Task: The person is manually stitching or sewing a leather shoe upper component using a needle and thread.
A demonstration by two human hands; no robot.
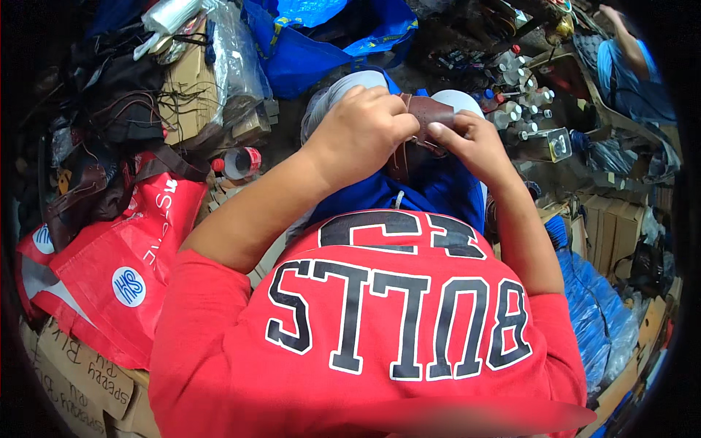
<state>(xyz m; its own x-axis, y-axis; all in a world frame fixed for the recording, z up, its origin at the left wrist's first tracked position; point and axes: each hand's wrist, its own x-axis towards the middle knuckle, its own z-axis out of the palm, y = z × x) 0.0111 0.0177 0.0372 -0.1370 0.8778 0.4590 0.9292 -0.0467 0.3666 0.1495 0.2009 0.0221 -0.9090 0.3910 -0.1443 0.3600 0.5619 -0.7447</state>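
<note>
Over my lap, between my knees, is a brown leather piece (pixel 432 111) with a strap and what looks like a small metal buckle at its lower edge. My right hand (pixel 476 144) pinches it from the right, the thumb lying on top. Against its left edge my left hand (pixel 359 135) is closed, fingers curled and thumb pressed in; whatever lies inside those fingers is hidden. Part of the brown strap hangs below the hands, in front of my blue shorts (pixel 361 197).
A blue bag (pixel 299 62) stands ahead. To the left are a red bag (pixel 157 248), a lying bottle (pixel 237 163) and cardboard (pixel 191 91). Several small bottles (pixel 511 102), blue plastic wrap (pixel 588 299) and cardboard boxes (pixel 613 226) crowd the right. Another person (pixel 635 77) is at far right.
</note>
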